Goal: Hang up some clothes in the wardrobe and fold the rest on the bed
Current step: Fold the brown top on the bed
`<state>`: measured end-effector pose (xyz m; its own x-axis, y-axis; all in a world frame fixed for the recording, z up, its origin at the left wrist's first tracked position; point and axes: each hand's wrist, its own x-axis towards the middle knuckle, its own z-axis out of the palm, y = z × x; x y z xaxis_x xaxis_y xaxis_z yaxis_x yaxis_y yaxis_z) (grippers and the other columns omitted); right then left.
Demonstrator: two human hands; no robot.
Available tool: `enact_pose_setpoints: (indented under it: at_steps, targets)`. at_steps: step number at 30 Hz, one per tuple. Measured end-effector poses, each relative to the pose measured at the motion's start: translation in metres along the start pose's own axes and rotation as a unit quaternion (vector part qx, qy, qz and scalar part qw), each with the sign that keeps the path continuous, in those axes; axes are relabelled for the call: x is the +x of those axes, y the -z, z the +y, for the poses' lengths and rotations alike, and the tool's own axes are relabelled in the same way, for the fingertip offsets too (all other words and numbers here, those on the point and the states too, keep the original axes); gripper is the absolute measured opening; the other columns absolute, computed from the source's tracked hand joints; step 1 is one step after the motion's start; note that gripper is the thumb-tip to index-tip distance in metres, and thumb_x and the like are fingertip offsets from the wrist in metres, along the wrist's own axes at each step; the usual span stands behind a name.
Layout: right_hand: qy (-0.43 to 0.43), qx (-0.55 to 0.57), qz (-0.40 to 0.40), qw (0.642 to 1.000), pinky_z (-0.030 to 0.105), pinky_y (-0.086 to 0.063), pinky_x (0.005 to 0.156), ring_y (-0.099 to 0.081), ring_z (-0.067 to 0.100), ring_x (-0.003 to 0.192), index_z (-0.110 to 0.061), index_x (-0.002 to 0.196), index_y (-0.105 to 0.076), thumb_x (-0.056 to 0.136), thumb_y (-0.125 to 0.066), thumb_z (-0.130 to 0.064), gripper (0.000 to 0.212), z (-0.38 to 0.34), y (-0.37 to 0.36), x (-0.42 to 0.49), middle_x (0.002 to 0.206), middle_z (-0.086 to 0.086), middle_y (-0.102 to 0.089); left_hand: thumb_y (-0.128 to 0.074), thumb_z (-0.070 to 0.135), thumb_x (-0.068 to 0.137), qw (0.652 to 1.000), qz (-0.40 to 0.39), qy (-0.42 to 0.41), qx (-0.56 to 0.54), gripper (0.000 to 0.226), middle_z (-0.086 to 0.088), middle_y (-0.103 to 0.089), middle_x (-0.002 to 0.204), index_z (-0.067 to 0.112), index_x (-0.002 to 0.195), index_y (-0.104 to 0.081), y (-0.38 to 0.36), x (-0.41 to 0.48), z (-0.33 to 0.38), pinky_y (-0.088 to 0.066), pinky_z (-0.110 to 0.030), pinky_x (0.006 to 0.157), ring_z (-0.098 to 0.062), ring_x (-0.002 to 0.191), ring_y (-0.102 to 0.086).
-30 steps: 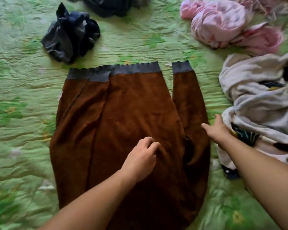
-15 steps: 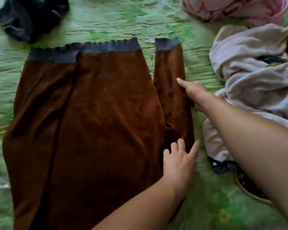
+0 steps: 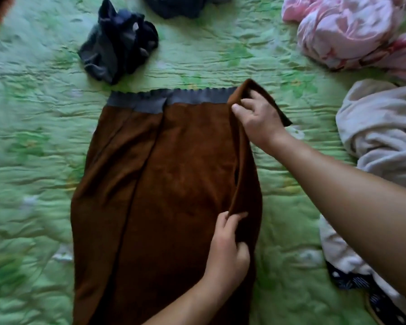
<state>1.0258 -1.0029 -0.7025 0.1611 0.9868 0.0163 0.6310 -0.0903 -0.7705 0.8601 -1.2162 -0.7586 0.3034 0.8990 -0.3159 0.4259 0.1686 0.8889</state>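
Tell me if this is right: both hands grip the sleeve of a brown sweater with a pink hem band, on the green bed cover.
The head view shows the hem band is grey, not pink. The left hand and right hand do grip the sleeve of the brown sweater on the green bed cover.

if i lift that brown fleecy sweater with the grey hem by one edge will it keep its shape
Probably not: the brown fleecy sweater looks floppy, its sleeve bending between the right hand and left hand gripping it. It likely drags rather than slides, its napped fabric lying on the wrinkled green quilted bedspread.
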Motion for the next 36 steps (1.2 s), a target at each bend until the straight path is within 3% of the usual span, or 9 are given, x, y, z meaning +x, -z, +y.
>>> enact_pose_setpoints:
  at_steps: [4,6,11,14,18,21,25,31,36]
  targets:
    - [-0.003,-0.269,-0.265,0.926,0.064,-0.012,0.118,-0.008,0.03,0.152,-0.038,0.138,-0.056,0.093,-0.034,-0.073,0.061,-0.018,-0.079,0.012,0.166,0.004,-0.016,-0.052,0.026,0.087,0.984,0.009,0.173,0.033,0.043,0.012,-0.035,0.133,0.036,0.128,-0.052,0.044,0.0,-0.032,-0.056,-0.039,0.094,-0.021,0.105,-0.063]
    - [0.016,-0.384,-0.322,0.865,0.07,-0.013,0.111,-0.011,0.031,0.151,-0.038,0.142,-0.05,0.095,-0.032,-0.071,0.061,-0.007,-0.106,0.006,0.163,0.003,-0.024,-0.053,0.029,0.092,0.981,0.027,0.177,0.075,0.039,0.013,-0.035,0.131,0.033,0.131,-0.052,0.058,0.0,-0.044,-0.053,-0.029,0.095,-0.012,0.104,-0.06]
    - [0.045,-0.438,-0.152,0.885,0.052,-0.041,0.095,-0.045,0.036,0.121,-0.021,0.125,-0.055,0.095,-0.048,-0.034,0.034,0.008,-0.111,-0.005,0.128,0.011,-0.051,-0.055,0.03,0.095,0.984,0.077,0.099,0.127,0.033,0.015,-0.035,0.13,0.031,0.128,-0.057,0.084,0.021,-0.052,-0.053,-0.025,0.09,-0.005,0.105,-0.056]
    - [0.026,-0.489,-0.137,0.861,0.057,-0.036,0.101,-0.039,0.038,0.126,-0.02,0.121,-0.058,0.088,-0.059,-0.029,0.034,-0.004,-0.103,0.021,0.131,0.013,-0.047,-0.056,0.029,0.096,0.988,0.067,0.076,0.119,0.037,0.014,-0.033,0.133,0.031,0.132,-0.055,0.097,0.049,-0.049,-0.054,-0.025,0.092,-0.004,0.106,-0.055]
    - [0.095,-0.522,-0.172,0.83,0.077,0.001,0.109,-0.003,0.04,0.151,-0.025,0.115,-0.065,0.09,-0.054,-0.02,0.028,-0.037,-0.125,0.069,0.159,0.016,-0.022,-0.056,0.029,0.095,0.988,0.063,0.073,0.118,0.045,0.009,-0.031,0.14,0.031,0.14,-0.05,0.112,0.082,-0.042,-0.05,-0.034,0.101,-0.014,0.117,-0.054]
    - [0.078,-0.477,-0.26,0.836,0.077,-0.007,0.111,-0.004,0.039,0.152,-0.021,0.13,-0.058,0.092,-0.049,-0.016,0.04,-0.045,-0.156,0.071,0.161,0.016,-0.018,-0.056,0.029,0.094,0.985,0.051,0.088,0.141,0.051,0.006,-0.028,0.144,0.031,0.144,-0.045,0.122,0.091,-0.042,-0.047,-0.037,0.105,-0.017,0.122,-0.051]
    - [0.009,-0.366,-0.174,0.914,0.066,-0.017,0.116,-0.005,0.032,0.152,-0.025,0.134,-0.044,0.096,-0.047,-0.03,0.038,-0.019,-0.166,0.024,0.164,0.013,-0.012,-0.058,0.028,0.093,0.98,0.085,0.039,0.176,0.047,0.003,-0.037,0.139,0.028,0.14,-0.052,0.148,0.089,-0.054,-0.047,-0.035,0.105,-0.017,0.121,-0.052]
    - [-0.084,-0.379,-0.074,0.919,0.054,-0.039,0.098,-0.047,0.034,0.122,-0.024,0.149,-0.031,0.095,-0.048,-0.053,0.063,0.032,-0.113,-0.045,0.134,0.013,-0.049,-0.061,0.027,0.088,0.887,0.242,0.004,0.394,0.049,-0.011,-0.047,0.138,0.026,0.136,-0.056,0.233,0.114,-0.089,-0.037,-0.049,0.107,-0.032,0.131,-0.043]
    - [-0.098,-0.408,-0.127,0.899,0.047,-0.036,0.095,-0.051,0.03,0.116,-0.023,0.13,-0.051,0.096,-0.049,-0.056,0.047,0.048,-0.081,-0.056,0.114,0.006,-0.066,-0.056,0.035,0.096,0.875,0.1,0.119,0.459,0.058,-0.017,-0.026,0.155,0.032,0.15,-0.035,0.288,0.135,-0.107,-0.03,-0.053,0.113,-0.036,0.143,-0.028]
